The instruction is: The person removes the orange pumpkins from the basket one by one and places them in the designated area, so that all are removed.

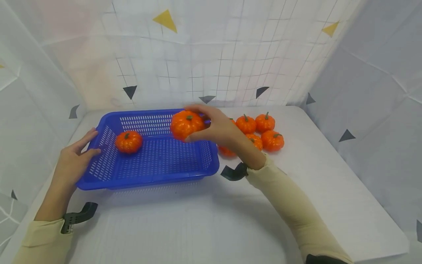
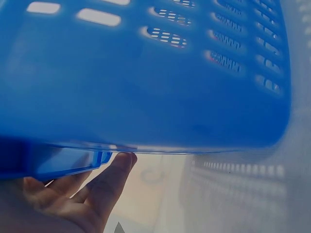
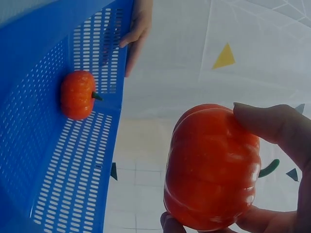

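Observation:
A small orange pumpkin [image 1: 187, 125] with a green stem is pinched between the thumb and fingers of my right hand [image 1: 214, 126], above the right part of a blue plastic basket [image 1: 148, 178]. The right wrist view shows this pumpkin [image 3: 211, 170] close up, thumb on one side and fingers on the other. My left hand [image 1: 73, 161] holds the basket's left end, its thumb at the rim. From below, the left wrist view shows that hand's fingers [image 2: 104, 187] against the basket edge. Inside the basket, toward the left, sits another pumpkin [image 1: 129, 142].
Several more pumpkins [image 1: 273, 141] stand in a group on the white table [image 1: 316, 176], right of the basket and partly behind my right forearm. Pale sheeting [image 1: 204, 47] with grid lines and triangles rises behind the table and at both sides.

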Motion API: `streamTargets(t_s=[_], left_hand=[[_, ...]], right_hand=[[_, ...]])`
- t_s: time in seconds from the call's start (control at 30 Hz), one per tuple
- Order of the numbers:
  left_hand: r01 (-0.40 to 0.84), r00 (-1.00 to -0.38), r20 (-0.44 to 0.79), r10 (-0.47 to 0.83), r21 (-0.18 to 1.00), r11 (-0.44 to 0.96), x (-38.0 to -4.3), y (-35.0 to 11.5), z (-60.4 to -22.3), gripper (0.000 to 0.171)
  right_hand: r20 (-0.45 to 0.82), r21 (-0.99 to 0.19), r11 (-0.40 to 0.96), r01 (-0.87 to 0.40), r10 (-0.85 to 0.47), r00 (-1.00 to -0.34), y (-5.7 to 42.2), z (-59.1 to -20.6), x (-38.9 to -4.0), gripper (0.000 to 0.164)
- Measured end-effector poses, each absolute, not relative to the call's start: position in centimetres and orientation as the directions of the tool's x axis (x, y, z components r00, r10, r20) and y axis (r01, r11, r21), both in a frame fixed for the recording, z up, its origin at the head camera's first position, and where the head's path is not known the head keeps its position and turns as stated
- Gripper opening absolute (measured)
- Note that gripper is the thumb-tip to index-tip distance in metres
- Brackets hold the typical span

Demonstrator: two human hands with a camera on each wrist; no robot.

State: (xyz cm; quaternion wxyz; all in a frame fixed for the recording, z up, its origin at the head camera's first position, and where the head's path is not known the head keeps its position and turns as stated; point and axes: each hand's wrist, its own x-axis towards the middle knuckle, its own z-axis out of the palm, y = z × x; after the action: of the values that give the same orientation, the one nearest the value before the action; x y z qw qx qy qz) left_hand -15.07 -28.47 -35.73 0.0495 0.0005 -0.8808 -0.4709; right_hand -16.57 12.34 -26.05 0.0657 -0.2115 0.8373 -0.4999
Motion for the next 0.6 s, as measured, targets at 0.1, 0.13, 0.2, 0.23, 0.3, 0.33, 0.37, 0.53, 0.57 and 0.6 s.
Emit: streamTargets(t_s=[0.1, 0.13, 0.2, 0.23, 0.3, 0.33, 0.37, 0.53, 0.57, 0.6], left_hand=[[0.045, -0.995, 0.086, -0.048, 0.831, 0.554, -15.1, -28.4, -35.7, 0.059], [0.044, -0.995, 0.086, -0.049, 0.83, 0.556, -15.1, -28.4, -35.7, 0.059], [0.047, -0.995, 0.09, -0.049, 0.828, 0.559, -15.1, -28.4, -35.8, 0.059], [0.05, -0.995, 0.092, -0.048, 0.828, 0.559, -15.1, -28.5, -35.8, 0.059], [0.052, -0.995, 0.093, -0.045, 0.83, 0.556, -15.1, -28.5, -35.8, 0.059], [0.052, -0.995, 0.092, -0.044, 0.829, 0.558, -15.1, -28.5, -35.8, 0.059], [0.052, -0.995, 0.091, -0.043, 0.828, 0.558, -15.1, -28.5, -35.9, 0.059], [0.053, -0.995, 0.09, -0.04, 0.829, 0.557, -15.0, -28.5, -35.9, 0.059], [0.055, -0.995, 0.092, -0.039, 0.828, 0.558, -15.0, -28.5, -35.9, 0.059], [0.057, -0.995, 0.094, -0.038, 0.828, 0.558, -15.0, -28.5, -35.9, 0.059]], right_hand=[[0.093, -0.865, 0.417, -0.279, -0.413, -0.906, 12.9, -26.0, -16.3, 0.08], [0.089, -0.868, 0.415, -0.273, -0.41, -0.908, 13.1, -26.0, -16.2, 0.08], [0.086, -0.875, 0.407, -0.262, -0.402, -0.911, 13.4, -26.0, -16.0, 0.082], [0.082, -0.88, 0.402, -0.254, -0.398, -0.914, 13.6, -26.0, -15.8, 0.082], [0.076, -0.884, 0.401, -0.243, -0.388, -0.919, 14.0, -26.1, -15.5, 0.081], [0.075, -0.887, 0.396, -0.238, -0.385, -0.92, 14.1, -26.1, -15.4, 0.081], [0.075, -0.886, 0.398, -0.238, -0.382, -0.921, 14.3, -26.2, -15.3, 0.081], [0.078, -0.875, 0.424, -0.234, -0.354, -0.932, 15.0, -26.6, -14.7, 0.079], [0.079, -0.87, 0.434, -0.234, -0.345, -0.935, 15.1, -26.7, -14.7, 0.079], [0.08, -0.869, 0.437, -0.232, -0.339, -0.937, 15.3, -26.7, -14.6, 0.079]])
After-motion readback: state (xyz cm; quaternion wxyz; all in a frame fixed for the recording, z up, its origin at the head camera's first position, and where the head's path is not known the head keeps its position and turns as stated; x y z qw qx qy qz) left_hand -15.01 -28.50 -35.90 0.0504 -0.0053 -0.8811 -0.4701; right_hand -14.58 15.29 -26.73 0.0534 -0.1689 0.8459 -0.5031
